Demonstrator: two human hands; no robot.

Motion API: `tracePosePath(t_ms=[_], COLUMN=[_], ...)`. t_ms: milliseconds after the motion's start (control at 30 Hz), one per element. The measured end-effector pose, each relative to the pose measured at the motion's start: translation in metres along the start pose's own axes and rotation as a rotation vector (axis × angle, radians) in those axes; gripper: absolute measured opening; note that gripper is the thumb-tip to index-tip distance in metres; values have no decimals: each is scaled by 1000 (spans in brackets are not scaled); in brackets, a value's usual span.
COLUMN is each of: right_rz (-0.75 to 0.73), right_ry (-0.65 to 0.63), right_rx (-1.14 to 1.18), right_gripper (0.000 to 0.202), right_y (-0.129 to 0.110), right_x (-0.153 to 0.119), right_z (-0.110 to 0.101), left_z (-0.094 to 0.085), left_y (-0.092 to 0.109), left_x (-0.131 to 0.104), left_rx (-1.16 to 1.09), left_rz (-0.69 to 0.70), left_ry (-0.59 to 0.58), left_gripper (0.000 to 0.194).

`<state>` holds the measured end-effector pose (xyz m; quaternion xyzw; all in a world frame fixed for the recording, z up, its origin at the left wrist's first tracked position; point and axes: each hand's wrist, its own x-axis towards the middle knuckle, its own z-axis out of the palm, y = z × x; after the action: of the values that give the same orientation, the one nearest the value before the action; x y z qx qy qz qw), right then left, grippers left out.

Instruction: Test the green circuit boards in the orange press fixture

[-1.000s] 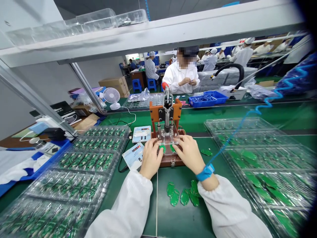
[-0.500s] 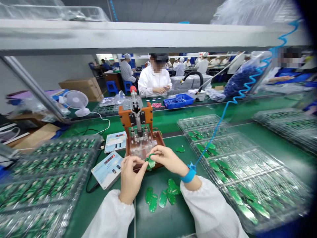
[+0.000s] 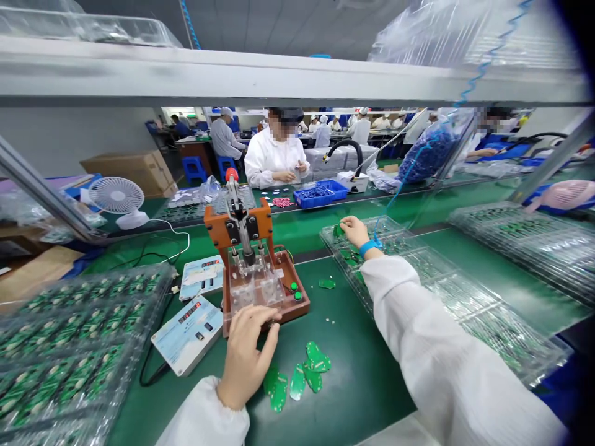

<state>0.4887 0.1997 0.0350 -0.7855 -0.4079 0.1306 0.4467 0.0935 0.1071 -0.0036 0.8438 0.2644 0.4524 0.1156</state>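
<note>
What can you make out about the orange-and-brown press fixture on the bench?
The press fixture stands upright on the green bench, beside two control boxes. Its orange frame carries dark plates and a metal lever mechanism, the handle raised and tipped with a red knob. Beneath are clear, plastic-looking plates on a brown base bearing two green buttons. The left hand overlaps its front edge; contact is unclear.
</note>
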Motion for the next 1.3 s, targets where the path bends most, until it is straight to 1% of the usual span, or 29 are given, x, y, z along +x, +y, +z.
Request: tracePosePath(t_ms=[67, 167, 267, 367, 500, 633, 700, 800, 900, 967, 1033, 1100, 1133, 1200, 1300], right_rz=[21, 31, 17, -23, -77, -120, -151, -211, -292, -362, -439, -512, -547, -634, -823], right_ry=[-35, -113, -188, -215, -165, -82, -44, 8, 26, 6, -43, -122, -178, -331, -664], right_rx=[-87, -198, -285, -343, -394, -422, -423, -411, -377, -337, -288, -246, -233, -234, -305], right_gripper=[31, 31, 29, 26, 28, 28, 28, 27, 21, 15, 12, 12, 13, 15, 17], right_y=[13, 26, 33, 36, 38, 38, 34, 20, -3, -20, -34, -42, -45, -44, -34], right_x=[10, 20, 31, 42, 51, 50, 47, 38, 19, -2, -32, -69, -89, -131, -185], right_z=[7, 15, 19, 21, 31, 37, 33, 19, 4, -3, -8, -13, -15, -18, -19], left_z=[-1, -2, -2, -3, -3, -2, -2, -2, -4, -7, -12, -18, -21, -28, -36], left_y=[2, 3, 3, 3, 4, 1, 0, -1, -1, 0, 0, -1, -1, -2, -5], left_x=[0, 0, 1, 2, 3, 2, 1, 1, 3, 5, 4, 1, -3, -13, -30], left_rx=[3, -9, -48, -79, -101, -119, -121, -113, -105, -101, -108, -131, -148, -192, -237], left_rz=[30, 46, 32, 35, 55, 69, 69, 76, 95, 110, 112, 81, 55, 4, -41], left_ry=[-20, -40, -64, -70, -74, -93, -96, -76, -64, -63, -63, -75, -101, -213, -445], left_gripper=[18, 20, 21, 22, 23, 24, 24, 24, 22, 21, 20, 18, 16, 11, 8])
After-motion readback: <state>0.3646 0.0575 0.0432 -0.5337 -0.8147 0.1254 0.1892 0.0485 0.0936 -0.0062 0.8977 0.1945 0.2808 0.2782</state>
